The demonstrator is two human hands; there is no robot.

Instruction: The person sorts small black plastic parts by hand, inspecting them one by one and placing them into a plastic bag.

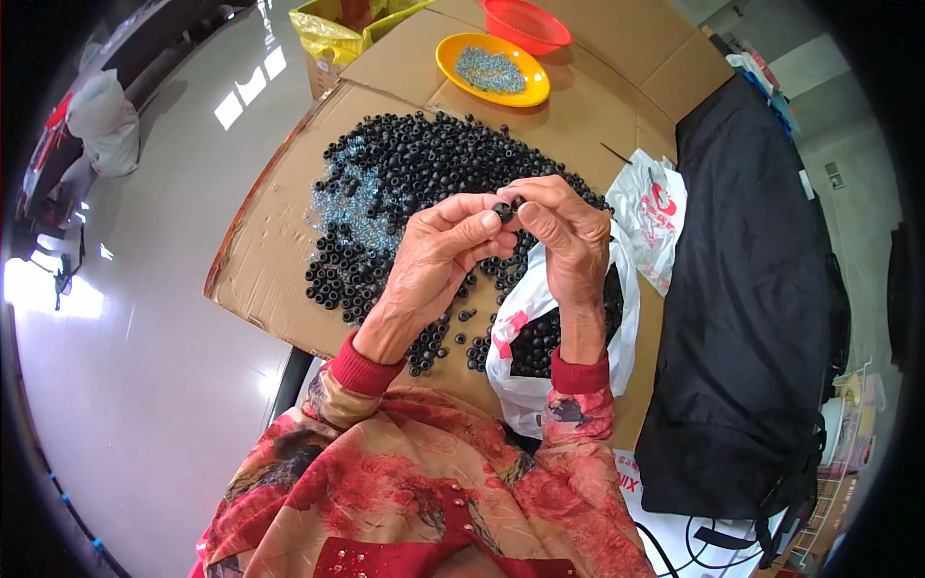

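Both hands meet above the heap of black beads (405, 183) on the cardboard sheet (270, 260). The left hand (438, 255) and right hand (568, 236) together pinch one small black bead (506, 209) at their fingertips. A white bag (540, 347) holding more beads lies just below the heap.

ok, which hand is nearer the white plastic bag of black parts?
Right. The right hand is directly above the white plastic bag, its wrist over the bag's opening. The left hand sits further left, over the pile of black parts on the cardboard.
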